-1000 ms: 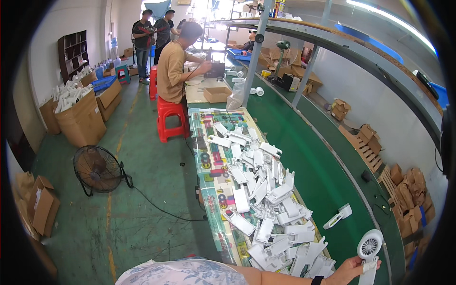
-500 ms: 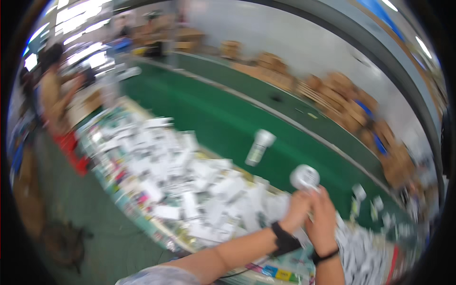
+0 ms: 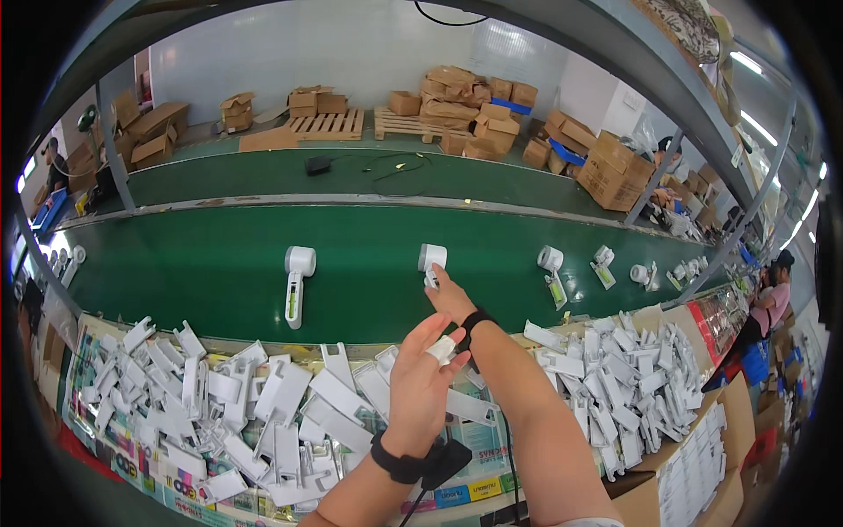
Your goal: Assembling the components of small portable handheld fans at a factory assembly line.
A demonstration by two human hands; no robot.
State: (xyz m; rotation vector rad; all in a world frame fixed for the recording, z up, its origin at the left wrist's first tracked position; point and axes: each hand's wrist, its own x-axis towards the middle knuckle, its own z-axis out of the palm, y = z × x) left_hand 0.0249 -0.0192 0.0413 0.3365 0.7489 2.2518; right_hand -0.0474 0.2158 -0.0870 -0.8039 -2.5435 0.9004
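Over the green belt (image 3: 369, 303) I see the white round-headed unit (image 3: 432, 256), head pointing away, its handle (image 3: 430, 280) pinched by the nearer right hand (image 3: 450, 297), while the left hand (image 3: 416, 382) half-curls behind, its hold unclear.

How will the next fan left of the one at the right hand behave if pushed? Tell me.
The fan will probably swivel rather than roll freely: its round head sits at one end of a long handle. It is likely stiff, since its shell looks like hard plastic. The exposed green part may be fragile.
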